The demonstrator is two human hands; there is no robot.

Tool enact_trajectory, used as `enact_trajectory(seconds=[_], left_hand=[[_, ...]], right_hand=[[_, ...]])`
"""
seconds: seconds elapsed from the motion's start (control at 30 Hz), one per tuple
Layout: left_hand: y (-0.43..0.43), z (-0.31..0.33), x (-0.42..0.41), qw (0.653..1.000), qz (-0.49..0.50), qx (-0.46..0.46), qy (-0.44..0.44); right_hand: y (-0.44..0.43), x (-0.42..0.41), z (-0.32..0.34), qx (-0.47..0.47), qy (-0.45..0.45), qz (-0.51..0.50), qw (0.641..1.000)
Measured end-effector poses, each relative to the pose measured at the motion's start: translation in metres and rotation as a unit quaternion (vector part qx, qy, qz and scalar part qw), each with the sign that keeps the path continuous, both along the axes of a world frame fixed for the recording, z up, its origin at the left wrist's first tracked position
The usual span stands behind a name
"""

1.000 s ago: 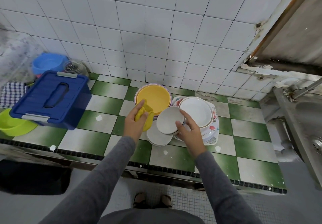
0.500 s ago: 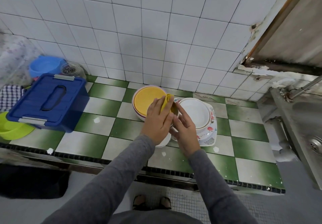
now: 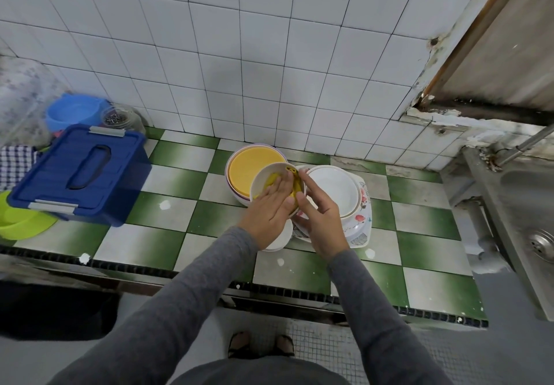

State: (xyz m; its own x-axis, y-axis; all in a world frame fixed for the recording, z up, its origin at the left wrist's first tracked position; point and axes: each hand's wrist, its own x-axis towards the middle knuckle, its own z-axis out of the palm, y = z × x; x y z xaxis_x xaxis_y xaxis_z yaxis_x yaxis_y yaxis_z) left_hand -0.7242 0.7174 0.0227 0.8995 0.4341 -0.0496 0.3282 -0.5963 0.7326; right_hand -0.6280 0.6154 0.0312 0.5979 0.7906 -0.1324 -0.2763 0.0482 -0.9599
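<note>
A small white bowl (image 3: 263,175) is held tilted above the green-and-white tiled counter (image 3: 180,234). My left hand (image 3: 269,214) presses a yellow cloth (image 3: 292,185) flat into the bowl with straight fingers. My right hand (image 3: 319,220) grips the bowl's right rim. Behind the bowl stands a stack of bowls with a yellow one on top (image 3: 244,167). To the right is a stack of white plates (image 3: 335,188) on a flowered tray (image 3: 361,223). Under my left wrist a white dish (image 3: 280,239) shows partly.
A blue lidded box (image 3: 81,175) stands at the left, with a lime bowl (image 3: 21,223), a blue bowl (image 3: 73,112), a glass jar (image 3: 117,118) and a checked cloth (image 3: 15,163) around it. A steel sink (image 3: 530,220) is at the right. A tiled wall rises behind.
The white bowl has been lifted and turned toward me. My left hand has moved from beside it into it, pressing the yellow cloth inside. My right hand stays on the rim.
</note>
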Motion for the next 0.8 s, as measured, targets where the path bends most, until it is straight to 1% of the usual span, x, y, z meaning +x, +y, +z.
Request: enact_trajectory(seconds=[0.13,0.23,0.33,0.4,0.43,0.53,0.63,0.73,0.8], left_hand=[[0.005,0.005,-0.002,0.999,-0.044,-0.007,-0.006],[0.009,0.011,-0.004,0.999,-0.039,-0.004,-0.019],[0.011,0.015,-0.002,0.997,-0.010,0.075,-0.019],[0.010,0.016,-0.001,0.990,-0.001,0.139,0.000],[0.009,0.016,-0.001,0.988,-0.001,0.152,0.011],[0.010,0.021,0.004,0.990,-0.018,0.138,0.028],[0.016,0.027,0.009,0.987,-0.059,0.145,0.028],[0.021,0.029,0.006,0.987,-0.093,0.128,0.014],[0.025,0.032,0.003,0.985,-0.116,0.125,0.021]], right_hand=[[0.000,0.005,0.002,0.003,-0.013,0.005,1.000],[0.004,0.006,0.005,0.007,-0.014,0.001,1.000],[0.008,0.007,0.016,0.026,-0.002,-0.003,1.000],[0.009,0.009,0.022,0.034,0.004,-0.007,0.999],[0.009,0.010,0.024,0.036,0.006,-0.007,0.999],[0.007,0.011,0.024,0.037,0.018,-0.007,0.999],[0.006,0.011,0.027,0.045,0.034,-0.003,0.998],[0.005,0.017,0.033,0.033,0.003,0.000,0.999],[0.004,0.022,0.034,0.018,-0.022,-0.003,1.000]])
